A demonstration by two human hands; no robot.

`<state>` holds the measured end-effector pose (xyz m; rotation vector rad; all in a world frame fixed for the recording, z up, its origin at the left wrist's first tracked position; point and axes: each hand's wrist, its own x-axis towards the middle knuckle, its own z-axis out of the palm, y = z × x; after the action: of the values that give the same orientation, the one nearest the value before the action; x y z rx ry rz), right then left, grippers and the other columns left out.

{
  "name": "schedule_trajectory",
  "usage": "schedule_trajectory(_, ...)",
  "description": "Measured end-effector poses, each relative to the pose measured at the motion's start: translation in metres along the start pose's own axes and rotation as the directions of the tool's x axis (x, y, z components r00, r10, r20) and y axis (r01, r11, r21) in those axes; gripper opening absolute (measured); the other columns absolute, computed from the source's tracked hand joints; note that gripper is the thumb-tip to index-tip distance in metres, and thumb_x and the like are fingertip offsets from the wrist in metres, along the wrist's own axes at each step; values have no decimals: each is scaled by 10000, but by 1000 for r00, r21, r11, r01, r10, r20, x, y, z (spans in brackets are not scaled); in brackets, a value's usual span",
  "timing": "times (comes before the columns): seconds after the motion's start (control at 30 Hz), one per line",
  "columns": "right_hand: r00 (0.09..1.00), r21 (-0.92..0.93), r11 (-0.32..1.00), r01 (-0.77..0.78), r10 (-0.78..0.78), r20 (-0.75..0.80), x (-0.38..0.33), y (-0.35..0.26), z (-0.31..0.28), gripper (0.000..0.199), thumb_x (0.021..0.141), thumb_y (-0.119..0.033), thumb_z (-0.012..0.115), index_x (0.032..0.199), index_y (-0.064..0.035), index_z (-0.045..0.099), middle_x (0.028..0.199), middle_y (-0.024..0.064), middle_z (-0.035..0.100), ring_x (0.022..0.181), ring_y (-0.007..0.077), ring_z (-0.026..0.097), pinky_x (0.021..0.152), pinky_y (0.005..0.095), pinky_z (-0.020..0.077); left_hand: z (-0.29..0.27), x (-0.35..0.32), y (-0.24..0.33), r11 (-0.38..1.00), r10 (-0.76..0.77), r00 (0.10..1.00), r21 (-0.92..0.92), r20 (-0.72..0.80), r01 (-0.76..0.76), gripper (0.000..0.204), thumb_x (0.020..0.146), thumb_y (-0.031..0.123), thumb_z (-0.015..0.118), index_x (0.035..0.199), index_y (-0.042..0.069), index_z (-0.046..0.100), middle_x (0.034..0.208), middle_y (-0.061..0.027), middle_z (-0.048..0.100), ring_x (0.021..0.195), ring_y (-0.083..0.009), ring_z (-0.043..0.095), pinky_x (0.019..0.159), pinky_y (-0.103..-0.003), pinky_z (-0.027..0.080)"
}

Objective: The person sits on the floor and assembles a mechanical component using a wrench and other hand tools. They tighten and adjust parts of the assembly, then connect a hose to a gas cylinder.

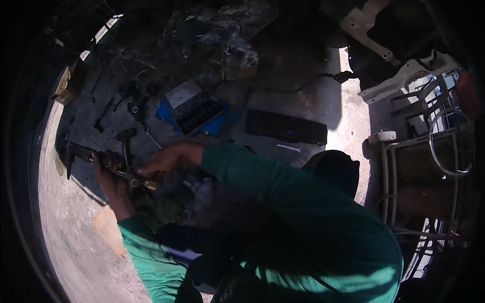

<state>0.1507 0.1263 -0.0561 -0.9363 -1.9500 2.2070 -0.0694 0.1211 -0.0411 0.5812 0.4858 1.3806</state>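
My left hand (112,177) is closed around the shaft of a long metal tool (81,151) at the left. A dark crosspiece stands at the tool's far left end, and a brass-coloured fitting (150,185) shows at its near end; its exact kind I cannot make out. My right hand (166,159) reaches across from the right, with its fingers closed at the near end, beside a round metal knob (134,182). Shadow hides part of the fingers. Just beyond the hands, a hammer (126,135) and a combination wrench (150,136) lie on the concrete floor.
A blue case with a dark compartment tray (198,116) lies ahead, near a long black case (286,127) and another wrench (289,148). A cardboard box (64,86) is far left. Metal vehicle parts (369,25) overhang the top; a metal-framed cart (424,141) stands right.
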Motion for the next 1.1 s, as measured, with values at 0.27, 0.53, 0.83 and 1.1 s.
schedule_trajectory(0.27,942,775,632,28,-276,191,-56,-4,-16,434,1077,-326,422,1033,36,657,928,216,704,939,417,708,813,576,573,1,33,-7,962,219,971,-185,94,-199,460,1059,376,478,675,166,336,612,6,311,489,-104,253,491,-261,251)
schedule_trajectory(0.53,987,230,962,145,-125,-97,-103,-28,-44,420,995,-370,623,974,47,666,910,239,684,862,357,711,674,483,611,39,44,-51,938,151,971,-335,184,-82,473,958,410,657,672,158,377,764,-15,407,719,-138,444,667,-312,394)
schedule_trajectory(0.83,882,-79,923,-376,330,-336,-289,-16,-7,624,965,-566,591,1004,46,707,900,176,703,861,285,706,739,421,582,40,38,-193,601,-388,709,745,589,-290,288,985,365,623,953,83,574,956,-50,608,963,-237,640,942,-497,487)
schedule_trajectory(1.1,778,-428,708,-561,275,-566,-380,42,105,667,808,-433,768,1285,-5,584,1019,208,702,1038,412,667,884,508,523,164,-32,-224,537,-843,162,823,514,185,369,934,349,708,882,-17,712,997,-183,732,1074,-327,685,981,-440,509)
